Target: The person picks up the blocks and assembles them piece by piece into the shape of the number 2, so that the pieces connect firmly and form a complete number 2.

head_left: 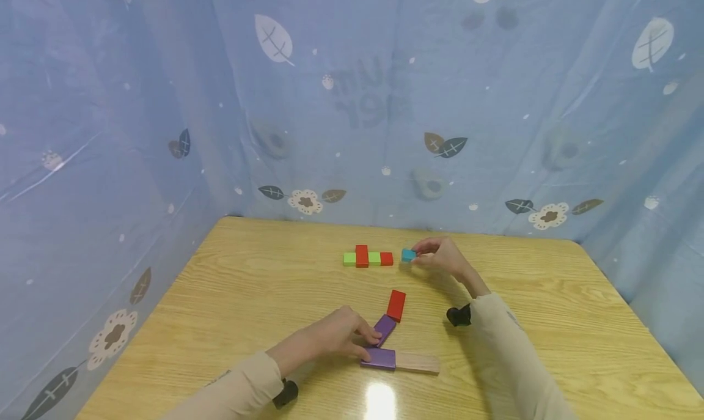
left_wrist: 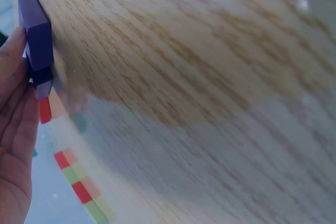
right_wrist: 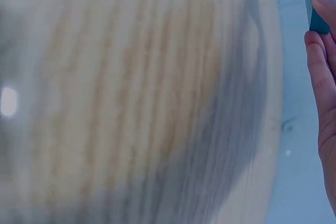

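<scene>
Thumb and forefinger of my right hand [head_left: 442, 258] pinch a small blue block [head_left: 408, 255] at the far side of the table. It lies just right of a row of green [head_left: 374, 258] and red [head_left: 387, 259] blocks, with a gap between. Nearer, my left hand [head_left: 338, 334] touches two purple blocks: the thumb at the left end of the near one [head_left: 382, 359], the fingertips on the slanted one [head_left: 386, 328]. A red block [head_left: 396, 305] continues from the slanted block's far end. The left wrist view shows the thumb against the purple block's side [left_wrist: 38, 35].
A plain wooden plank [head_left: 418, 364] extends right from the near purple block. One red block [head_left: 362, 256] stands across the green part of the far row. Blue patterned curtains [head_left: 385, 102] surround the wooden table [head_left: 264, 279] at the back and sides.
</scene>
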The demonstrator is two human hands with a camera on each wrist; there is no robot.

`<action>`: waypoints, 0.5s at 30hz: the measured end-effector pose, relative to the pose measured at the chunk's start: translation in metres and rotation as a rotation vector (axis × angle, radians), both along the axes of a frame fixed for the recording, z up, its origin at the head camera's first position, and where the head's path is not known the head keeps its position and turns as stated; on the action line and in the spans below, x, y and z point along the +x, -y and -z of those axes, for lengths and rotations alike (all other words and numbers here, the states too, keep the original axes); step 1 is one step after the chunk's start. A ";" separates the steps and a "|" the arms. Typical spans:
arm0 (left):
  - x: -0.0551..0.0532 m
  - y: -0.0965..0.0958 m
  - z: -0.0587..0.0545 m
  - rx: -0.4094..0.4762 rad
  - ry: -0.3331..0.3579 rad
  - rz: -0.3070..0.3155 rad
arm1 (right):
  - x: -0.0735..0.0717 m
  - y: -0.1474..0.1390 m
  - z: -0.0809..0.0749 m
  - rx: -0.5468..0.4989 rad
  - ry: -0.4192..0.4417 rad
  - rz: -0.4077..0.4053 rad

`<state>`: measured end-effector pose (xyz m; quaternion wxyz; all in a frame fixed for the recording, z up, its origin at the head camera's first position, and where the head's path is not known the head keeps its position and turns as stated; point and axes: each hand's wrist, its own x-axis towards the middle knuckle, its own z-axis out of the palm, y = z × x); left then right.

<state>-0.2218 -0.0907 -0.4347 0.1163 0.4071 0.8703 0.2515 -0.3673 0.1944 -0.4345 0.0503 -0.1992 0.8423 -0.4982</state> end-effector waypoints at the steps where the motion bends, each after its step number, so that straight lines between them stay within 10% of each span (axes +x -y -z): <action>1: 0.000 0.000 0.000 -0.002 -0.002 0.001 | 0.002 0.001 0.000 0.008 -0.008 -0.003; 15: -0.002 0.000 0.003 0.002 0.009 -0.004 | 0.027 0.013 0.002 0.089 -0.103 -0.112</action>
